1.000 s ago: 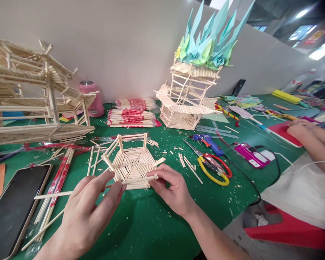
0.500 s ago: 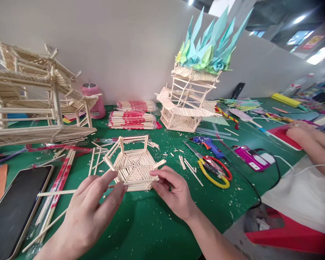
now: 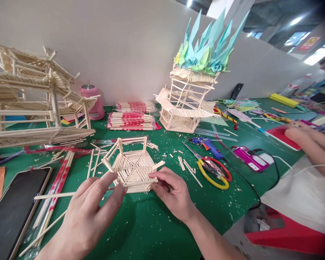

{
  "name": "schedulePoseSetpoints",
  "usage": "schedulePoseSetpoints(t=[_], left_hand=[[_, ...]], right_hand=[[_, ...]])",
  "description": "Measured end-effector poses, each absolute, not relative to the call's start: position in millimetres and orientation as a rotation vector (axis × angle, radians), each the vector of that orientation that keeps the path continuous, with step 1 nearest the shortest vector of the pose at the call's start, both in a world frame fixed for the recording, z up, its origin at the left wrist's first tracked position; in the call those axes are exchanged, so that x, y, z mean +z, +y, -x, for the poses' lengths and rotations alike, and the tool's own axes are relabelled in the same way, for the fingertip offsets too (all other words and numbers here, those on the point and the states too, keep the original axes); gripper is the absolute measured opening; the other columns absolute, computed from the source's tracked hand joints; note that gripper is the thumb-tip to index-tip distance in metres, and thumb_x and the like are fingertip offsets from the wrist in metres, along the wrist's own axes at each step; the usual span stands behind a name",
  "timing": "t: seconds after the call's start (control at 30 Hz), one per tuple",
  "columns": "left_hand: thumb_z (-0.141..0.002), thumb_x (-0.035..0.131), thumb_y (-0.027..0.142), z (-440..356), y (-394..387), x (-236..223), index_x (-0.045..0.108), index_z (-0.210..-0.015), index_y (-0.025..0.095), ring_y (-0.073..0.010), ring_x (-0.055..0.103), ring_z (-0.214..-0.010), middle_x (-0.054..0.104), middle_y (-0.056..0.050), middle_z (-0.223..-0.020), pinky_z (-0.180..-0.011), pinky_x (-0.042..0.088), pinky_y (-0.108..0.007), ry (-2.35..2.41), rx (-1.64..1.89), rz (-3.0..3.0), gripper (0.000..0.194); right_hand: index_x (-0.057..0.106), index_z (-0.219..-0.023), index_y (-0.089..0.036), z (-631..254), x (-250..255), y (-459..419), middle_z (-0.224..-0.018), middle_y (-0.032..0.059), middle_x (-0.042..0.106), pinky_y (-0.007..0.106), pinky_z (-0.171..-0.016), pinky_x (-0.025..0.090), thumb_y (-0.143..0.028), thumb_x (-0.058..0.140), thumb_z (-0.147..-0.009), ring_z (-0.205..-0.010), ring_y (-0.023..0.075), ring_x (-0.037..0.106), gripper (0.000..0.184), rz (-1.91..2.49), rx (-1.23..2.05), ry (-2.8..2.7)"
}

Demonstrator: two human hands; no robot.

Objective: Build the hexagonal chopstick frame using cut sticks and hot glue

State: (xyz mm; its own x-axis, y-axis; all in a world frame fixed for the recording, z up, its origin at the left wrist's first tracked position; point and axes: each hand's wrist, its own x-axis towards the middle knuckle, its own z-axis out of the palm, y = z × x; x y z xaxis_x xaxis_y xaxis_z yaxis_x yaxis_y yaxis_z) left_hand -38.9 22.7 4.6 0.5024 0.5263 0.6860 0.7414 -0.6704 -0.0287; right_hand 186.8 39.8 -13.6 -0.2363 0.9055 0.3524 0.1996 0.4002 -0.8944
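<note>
A hexagonal panel of glued wooden sticks [image 3: 132, 166] lies on the green table [image 3: 151, 224] in front of me. My left hand [image 3: 89, 213] pinches a long chopstick [image 3: 51, 196] whose other end runs along the panel's near edge. My right hand [image 3: 172, 193] pinches the right end of that same stick against the panel's near right corner. Both hands have their fingers closed on the stick.
A large stick house [image 3: 29, 101] stands at left, a phone [image 3: 12, 209] lies near left. A stick tower topped with paper cranes [image 3: 192, 97], chopstick packs [image 3: 131, 121], a pink bottle [image 3: 93, 101], scissors [image 3: 212, 169] and glue guns [image 3: 208, 144] lie behind. Another person's arms [image 3: 311, 141] rest at right.
Both hands and the stick stay almost still at the panel's near edge; the view has shifted slightly.
</note>
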Motion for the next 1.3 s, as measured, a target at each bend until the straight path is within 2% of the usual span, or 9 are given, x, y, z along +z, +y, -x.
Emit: schedulePoseSetpoints(t=[0.3,0.53,0.8,0.9,1.07,1.3], left_hand=[[-0.079,0.055,0.007,35.3,20.0,3.7,0.058,-0.095,0.014,-0.0192,0.05,-0.073,0.055,-0.014,-0.101,-0.064,0.042,-0.033,-1.071,-0.93,2.428,0.017],[-0.077,0.056,0.006,33.8,9.6,-11.3,0.059,-0.099,0.019,-0.0178,0.053,-0.073,0.055,-0.011,-0.099,-0.064,0.044,-0.032,-1.161,-1.009,2.366,0.026],[-0.077,0.053,0.002,30.8,3.4,-16.6,0.059,-0.095,0.012,-0.0196,0.053,-0.075,0.055,-0.011,-0.09,-0.065,0.045,-0.034,-1.076,-0.972,2.432,0.022],[-0.077,0.051,-0.003,29.5,4.5,-15.7,0.059,-0.093,0.013,-0.0174,0.054,-0.069,0.059,-0.01,-0.086,-0.065,0.043,-0.035,-1.092,-0.945,2.391,0.024],[-0.079,0.052,-0.003,27.5,6.2,-14.2,0.058,-0.091,0.016,-0.0151,0.057,-0.064,0.064,-0.007,-0.081,-0.066,0.039,-0.036,-1.176,-1.0,2.312,0.023],[-0.077,0.06,0.005,30.5,9.8,-19.2,0.056,-0.091,0.015,-0.015,0.06,-0.069,0.066,-0.006,-0.081,-0.066,0.045,-0.03,-1.143,-1.175,2.355,0.017]], right_hand=[[0.065,-0.096,-0.02,-186.9,-11.9,39.5,-0.073,-0.0005,0.048,0.022,-0.046,0.035,-0.02,0.06,-0.081,-0.058,0.0096,0.044,0.016,0.983,0.926,-1.693],[0.064,-0.099,-0.021,-187.8,-13.0,38.6,-0.073,-0.0006,0.047,0.023,-0.049,0.037,-0.024,0.06,-0.08,-0.057,0.0097,0.041,0.019,1.04,0.945,-1.728],[0.062,-0.099,-0.017,-187.9,-24.3,37.2,-0.075,-0.0007,0.045,0.023,-0.048,0.034,-0.031,0.058,-0.081,-0.053,0.0082,0.034,0.023,1.183,1.036,-1.795],[0.063,-0.091,-0.018,-188.3,-31.0,38.8,-0.073,-0.0013,0.044,0.023,-0.049,0.034,-0.032,0.059,-0.081,-0.054,0.0087,0.035,0.018,1.2,1.014,-1.819],[0.063,-0.086,-0.018,-188.6,-39.8,40.3,-0.08,0.0021,0.052,0.024,-0.051,0.038,-0.035,0.057,-0.082,-0.057,0.0098,0.042,0.018,1.183,1.005,-1.829],[0.064,-0.088,-0.018,-187.3,-39.5,39.8,-0.082,0.0044,0.056,0.027,-0.055,0.045,-0.037,0.059,-0.08,-0.062,0.013,0.05,0.021,1.143,0.993,-1.839]])
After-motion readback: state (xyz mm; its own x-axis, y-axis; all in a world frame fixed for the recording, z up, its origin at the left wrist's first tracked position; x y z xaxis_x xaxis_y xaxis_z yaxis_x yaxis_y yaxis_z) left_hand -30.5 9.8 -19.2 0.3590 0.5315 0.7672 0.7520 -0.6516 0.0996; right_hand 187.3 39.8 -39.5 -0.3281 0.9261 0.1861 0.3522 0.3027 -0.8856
